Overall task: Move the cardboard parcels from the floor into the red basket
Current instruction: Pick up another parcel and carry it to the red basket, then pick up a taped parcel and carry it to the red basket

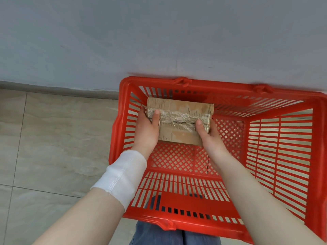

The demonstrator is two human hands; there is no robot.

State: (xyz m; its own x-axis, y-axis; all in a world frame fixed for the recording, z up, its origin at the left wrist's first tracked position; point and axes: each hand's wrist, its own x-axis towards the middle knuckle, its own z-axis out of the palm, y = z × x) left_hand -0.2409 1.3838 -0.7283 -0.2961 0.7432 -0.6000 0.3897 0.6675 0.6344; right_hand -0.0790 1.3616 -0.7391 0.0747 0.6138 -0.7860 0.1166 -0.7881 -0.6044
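Together, left hand [146,133] and right hand [211,138] grip the cardboard parcel [180,110] inside red basket [159,82]; print unreadable.

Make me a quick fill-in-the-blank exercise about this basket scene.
The left hand and right hand hold a taped brown cardboard parcel inside the ____ slatted plastic basket.
A white cloth band wraps the ____ wrist.
Only ____ parcel shows in the basket.
Missing words: red, left, one.

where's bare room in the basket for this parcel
Bare floor in the red basket: between the cardboard parcel and the near wall, and beyond the right hand to the right wall. Crowded by the left wall, around the left hand.
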